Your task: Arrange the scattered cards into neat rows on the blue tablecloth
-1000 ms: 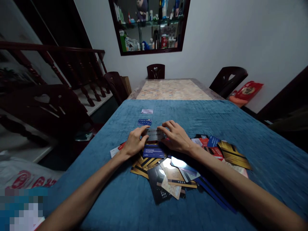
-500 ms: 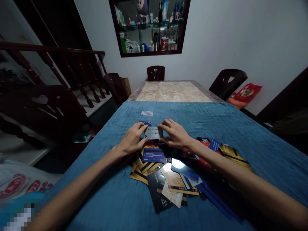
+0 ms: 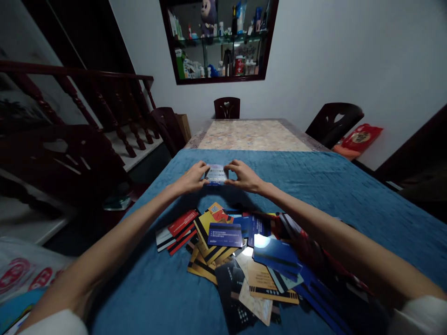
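A silver-grey plastic card (image 3: 217,175) is held by its two short sides, over the far part of the blue cloth. My left hand (image 3: 190,178) pinches its left end between thumb and fingers. On its right end my right hand (image 3: 246,177) has the same kind of grip. A strip of blue shows along the card's lower edge; whether it is another card beneath cannot be told. Nearer to me, between my forearms, lies a loose pile of cards, with a purple-blue card (image 3: 225,235), a gold card (image 3: 206,232) and a red card (image 3: 183,222).
The blue cloth (image 3: 153,279) covers the near part of the table; bare patterned tabletop (image 3: 244,134) shows beyond. Dark wooden chairs (image 3: 333,122) stand around it. A white plastic bag (image 3: 28,265) is at lower left, and a red bag (image 3: 361,139) lies at far right.
Both hands have moved forward, away from me, carrying the silver-grey card. They cover the spot where a blue card and a pale card lay, and more of the pile is exposed.
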`<state>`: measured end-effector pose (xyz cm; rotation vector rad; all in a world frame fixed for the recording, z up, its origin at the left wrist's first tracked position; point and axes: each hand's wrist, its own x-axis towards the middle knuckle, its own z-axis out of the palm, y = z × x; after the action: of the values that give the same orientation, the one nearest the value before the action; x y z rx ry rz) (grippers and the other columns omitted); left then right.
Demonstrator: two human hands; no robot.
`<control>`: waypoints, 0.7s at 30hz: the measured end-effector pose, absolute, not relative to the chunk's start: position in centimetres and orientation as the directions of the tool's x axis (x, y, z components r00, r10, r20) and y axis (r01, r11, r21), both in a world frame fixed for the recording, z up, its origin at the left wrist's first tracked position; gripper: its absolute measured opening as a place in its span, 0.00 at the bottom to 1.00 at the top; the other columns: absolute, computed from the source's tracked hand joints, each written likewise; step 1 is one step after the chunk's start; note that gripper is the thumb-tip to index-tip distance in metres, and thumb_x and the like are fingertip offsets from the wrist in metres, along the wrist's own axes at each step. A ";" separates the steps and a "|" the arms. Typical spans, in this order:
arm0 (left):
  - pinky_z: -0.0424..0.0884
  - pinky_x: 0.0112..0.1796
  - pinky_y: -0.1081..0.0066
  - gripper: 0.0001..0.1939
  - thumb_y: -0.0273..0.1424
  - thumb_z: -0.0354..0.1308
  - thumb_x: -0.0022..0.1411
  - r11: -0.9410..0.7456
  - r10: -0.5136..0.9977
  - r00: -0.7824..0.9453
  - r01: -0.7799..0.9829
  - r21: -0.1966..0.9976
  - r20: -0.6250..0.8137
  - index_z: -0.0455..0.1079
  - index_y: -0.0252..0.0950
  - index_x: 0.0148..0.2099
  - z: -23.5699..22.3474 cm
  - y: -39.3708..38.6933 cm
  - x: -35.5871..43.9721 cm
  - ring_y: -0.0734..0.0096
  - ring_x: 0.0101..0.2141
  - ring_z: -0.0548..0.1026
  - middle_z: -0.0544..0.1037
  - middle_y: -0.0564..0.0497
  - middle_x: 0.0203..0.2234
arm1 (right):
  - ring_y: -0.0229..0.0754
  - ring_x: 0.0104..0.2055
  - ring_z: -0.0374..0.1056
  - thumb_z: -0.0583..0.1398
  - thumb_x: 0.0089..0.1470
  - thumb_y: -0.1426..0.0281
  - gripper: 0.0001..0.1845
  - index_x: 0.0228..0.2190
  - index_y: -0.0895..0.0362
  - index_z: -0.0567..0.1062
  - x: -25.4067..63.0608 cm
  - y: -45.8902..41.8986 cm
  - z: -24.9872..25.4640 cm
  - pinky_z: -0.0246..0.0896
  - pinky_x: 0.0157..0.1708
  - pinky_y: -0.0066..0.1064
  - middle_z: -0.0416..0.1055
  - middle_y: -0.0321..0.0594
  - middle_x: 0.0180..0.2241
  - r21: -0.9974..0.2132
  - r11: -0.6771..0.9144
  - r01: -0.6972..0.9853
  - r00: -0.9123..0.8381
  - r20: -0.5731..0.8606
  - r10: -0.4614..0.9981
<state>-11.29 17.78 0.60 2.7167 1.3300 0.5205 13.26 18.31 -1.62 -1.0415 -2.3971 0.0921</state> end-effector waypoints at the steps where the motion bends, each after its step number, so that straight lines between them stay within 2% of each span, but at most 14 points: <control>1: 0.71 0.49 0.62 0.19 0.30 0.60 0.57 -0.615 0.784 0.563 0.762 0.203 0.262 0.71 0.36 0.52 0.5 18.6 -11.4 0.59 0.45 0.72 0.70 0.45 0.45 | 0.49 0.47 0.65 0.66 0.52 0.66 0.20 0.47 0.58 0.76 13.0 19.0 -1.7 0.61 0.48 0.39 0.69 0.48 0.46 -0.266 0.693 0.670 -0.561 0.430 0.707; 5: 0.71 0.48 0.64 0.18 0.29 0.61 0.54 -0.579 0.809 0.535 0.797 0.173 0.244 0.72 0.35 0.49 0.1 21.4 -11.3 0.60 0.44 0.73 0.71 0.45 0.45 | 0.48 0.46 0.65 0.65 0.51 0.69 0.14 0.42 0.59 0.78 12.2 21.3 -2.3 0.60 0.47 0.36 0.70 0.47 0.45 -0.262 0.663 0.701 -0.547 0.398 0.736; 10: 0.71 0.48 0.65 0.19 0.28 0.62 0.52 -0.528 0.844 0.493 0.834 0.161 0.212 0.73 0.33 0.48 -0.6 24.4 -11.1 0.62 0.42 0.74 0.72 0.44 0.46 | 0.47 0.44 0.65 0.64 0.53 0.70 0.13 0.41 0.60 0.78 11.5 23.9 -2.8 0.59 0.48 0.36 0.71 0.48 0.45 -0.244 0.630 0.737 -0.539 0.351 0.766; 15: 0.71 0.44 0.68 0.16 0.27 0.62 0.51 -0.507 0.857 0.471 0.844 0.176 0.210 0.74 0.32 0.45 -1.3 27.0 -10.9 0.62 0.40 0.74 0.73 0.45 0.42 | 0.46 0.46 0.66 0.63 0.54 0.71 0.14 0.44 0.61 0.78 10.9 26.1 -3.2 0.59 0.49 0.34 0.71 0.51 0.49 -0.229 0.570 0.789 -0.502 0.293 0.813; 21: 0.71 0.42 0.69 0.15 0.27 0.59 0.52 -0.489 0.870 0.476 0.864 0.117 0.126 0.74 0.31 0.44 -2.0 29.2 -10.4 0.61 0.41 0.73 0.73 0.44 0.41 | 0.46 0.48 0.67 0.63 0.54 0.71 0.16 0.45 0.62 0.78 10.4 27.6 -4.0 0.60 0.49 0.32 0.71 0.52 0.50 -0.222 0.519 0.825 -0.462 0.262 0.847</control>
<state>-10.41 29.16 -1.98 2.6670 1.5684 0.2619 10.45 27.61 -4.03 -1.3892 -2.4254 0.0903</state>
